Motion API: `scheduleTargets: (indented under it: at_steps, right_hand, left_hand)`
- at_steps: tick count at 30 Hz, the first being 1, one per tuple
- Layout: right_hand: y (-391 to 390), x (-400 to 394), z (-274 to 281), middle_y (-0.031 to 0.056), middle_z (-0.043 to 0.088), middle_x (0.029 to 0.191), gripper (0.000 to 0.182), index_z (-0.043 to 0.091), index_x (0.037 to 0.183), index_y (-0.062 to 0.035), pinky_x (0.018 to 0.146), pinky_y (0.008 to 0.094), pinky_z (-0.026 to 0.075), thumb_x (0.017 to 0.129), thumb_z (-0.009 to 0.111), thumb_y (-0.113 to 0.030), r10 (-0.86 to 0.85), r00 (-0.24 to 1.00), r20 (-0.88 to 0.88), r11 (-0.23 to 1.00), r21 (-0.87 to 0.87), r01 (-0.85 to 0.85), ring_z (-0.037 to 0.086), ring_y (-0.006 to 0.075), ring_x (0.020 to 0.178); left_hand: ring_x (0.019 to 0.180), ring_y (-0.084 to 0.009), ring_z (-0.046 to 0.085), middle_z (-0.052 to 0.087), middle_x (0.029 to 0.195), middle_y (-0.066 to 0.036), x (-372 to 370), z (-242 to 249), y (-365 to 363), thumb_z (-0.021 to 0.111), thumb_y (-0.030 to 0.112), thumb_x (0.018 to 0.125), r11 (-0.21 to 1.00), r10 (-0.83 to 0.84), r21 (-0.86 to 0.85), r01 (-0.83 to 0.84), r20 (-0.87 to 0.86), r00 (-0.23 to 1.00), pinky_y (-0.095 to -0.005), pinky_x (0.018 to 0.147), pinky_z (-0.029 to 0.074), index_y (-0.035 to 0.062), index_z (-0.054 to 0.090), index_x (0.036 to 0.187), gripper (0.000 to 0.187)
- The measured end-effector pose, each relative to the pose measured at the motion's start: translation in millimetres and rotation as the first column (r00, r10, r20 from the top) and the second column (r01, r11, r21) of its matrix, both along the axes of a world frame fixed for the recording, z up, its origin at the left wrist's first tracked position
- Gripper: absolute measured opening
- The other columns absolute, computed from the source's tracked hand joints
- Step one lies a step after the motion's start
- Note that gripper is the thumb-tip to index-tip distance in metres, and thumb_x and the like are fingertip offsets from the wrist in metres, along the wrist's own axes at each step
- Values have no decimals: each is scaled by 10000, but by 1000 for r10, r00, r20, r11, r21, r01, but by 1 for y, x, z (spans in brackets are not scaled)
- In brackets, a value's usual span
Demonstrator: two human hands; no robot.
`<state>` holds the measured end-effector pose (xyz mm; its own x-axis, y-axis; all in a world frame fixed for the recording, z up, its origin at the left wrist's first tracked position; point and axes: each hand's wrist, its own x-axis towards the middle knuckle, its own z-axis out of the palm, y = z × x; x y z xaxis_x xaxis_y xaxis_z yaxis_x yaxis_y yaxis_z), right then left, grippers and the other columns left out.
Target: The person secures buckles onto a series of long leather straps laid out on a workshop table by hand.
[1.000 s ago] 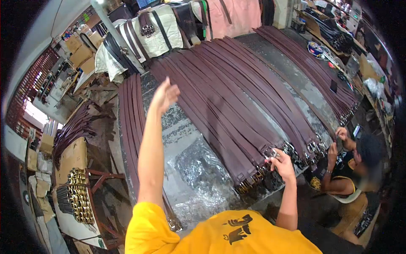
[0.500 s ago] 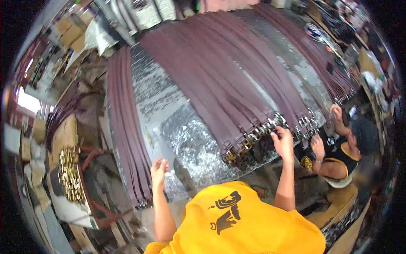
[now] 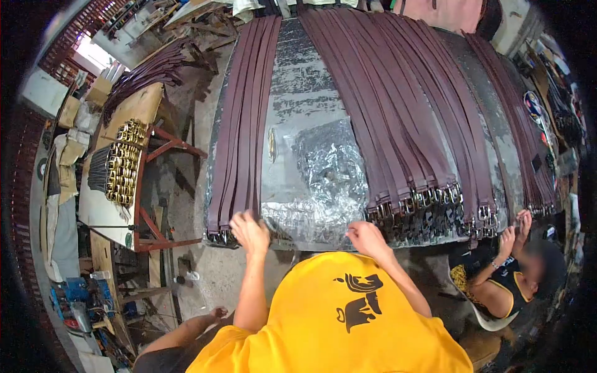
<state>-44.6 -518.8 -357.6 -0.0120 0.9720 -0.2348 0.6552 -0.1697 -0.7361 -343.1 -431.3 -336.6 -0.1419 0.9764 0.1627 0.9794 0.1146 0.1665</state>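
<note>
Dark maroon straps [image 3: 241, 124] lie lengthwise on the left of a plastic-covered table [image 3: 298, 180], their ends at its near edge. My left hand [image 3: 250, 234] is over the near ends of these straps, fingers bent down; what they touch or hold is too small to tell. A wide group of maroon straps [image 3: 398, 105] with metal buckles [image 3: 429, 198] fills the middle and right. My right hand [image 3: 367, 239] is at the near edge, left of the buckles, thumb and fingers close together; anything between them cannot be made out.
A co-worker [image 3: 510, 273] sits at the right, both hands raised near the table edge. At the left, a side table [image 3: 93, 214] with a red metal frame bears gold-coloured buckles [image 3: 124, 165]. Another person's arm [image 3: 186, 329] shows at the lower left. Power tools [image 3: 78, 298] lie lower left.
The view has turned toward the left. My right hand has left the buckles and moved left along the edge. My left hand has come onto the left straps' near ends.
</note>
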Motion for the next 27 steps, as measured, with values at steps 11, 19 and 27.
scheduleTargets:
  at_steps: [11, 19, 27]
  right_hand:
    - [53, -28, -43, 223, 618, 849, 495, 407, 1290, -85, 671, 478, 468, 836, 573, -192, -201, 977, 69, 877, 457, 148, 604, 403, 796]
    - [29, -41, -52, 198, 631, 697, 323, 622, 719, -28, 639, 479, 477, 817, 590, -334, -93, 963, 254, 995, -10, 99, 613, 406, 691]
    - [50, -48, -48, 170, 636, 827, 234, 606, 1002, -58, 667, 459, 477, 848, 573, -231, -345, 938, -34, 925, 155, 346, 596, 408, 751]
  left_hand:
    - [1051, -355, 487, 472, 1122, -181, -69, -6, 28, 726, 194, 706, 966, 133, -224, -128, 5, 991, -440, 865, 441, -4, 524, 1102, 487]
    - [1034, -376, 505, 490, 1112, -193, -77, 4, 33, 735, 341, 720, 952, 208, -239, -189, 53, 977, -455, 854, 444, 3, 514, 1110, 561]
    - [1118, -360, 457, 512, 1108, -199, -82, 13, 48, 715, 291, 734, 933, 182, -311, -179, -18, 983, -441, 913, 409, -2, 550, 1065, 472]
